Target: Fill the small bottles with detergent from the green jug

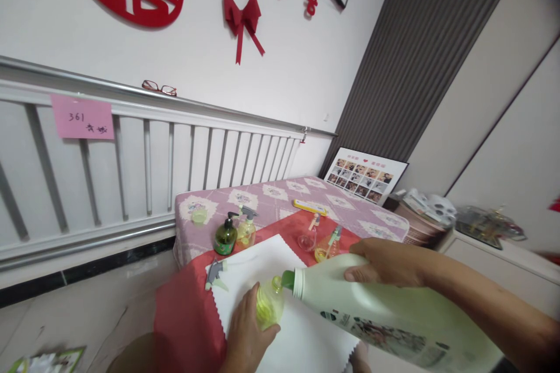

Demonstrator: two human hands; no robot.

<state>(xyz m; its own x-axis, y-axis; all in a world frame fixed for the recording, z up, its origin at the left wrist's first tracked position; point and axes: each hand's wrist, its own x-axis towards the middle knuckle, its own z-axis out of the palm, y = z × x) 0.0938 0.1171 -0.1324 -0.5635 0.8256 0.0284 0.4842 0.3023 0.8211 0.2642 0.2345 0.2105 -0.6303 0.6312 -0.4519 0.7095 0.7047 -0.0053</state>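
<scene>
My left hand (251,326) is wrapped around a small clear yellow-green bottle (269,306) with no cap on its neck. From above, my right hand (385,265) grips a large pale green detergent jug (376,317), tilted so its green spout (287,280) meets or nearly meets the small bottle's mouth. Any liquid stream is too small to make out. Beneath both is a white sheet (301,332) with zigzag edges. A grey trigger spray head (216,275) lies at its left edge. Behind stand a dark green pump bottle (226,238) and a clear spray bottle (247,231).
A pink spray bottle (308,236) and a yellowish one (327,246) are on the red cloth (284,227). Beyond lie a yellow-edged box (310,207) and a pale green round item (199,216). White railing (184,157) runs along the wall; a photo board (366,173) leans at the back.
</scene>
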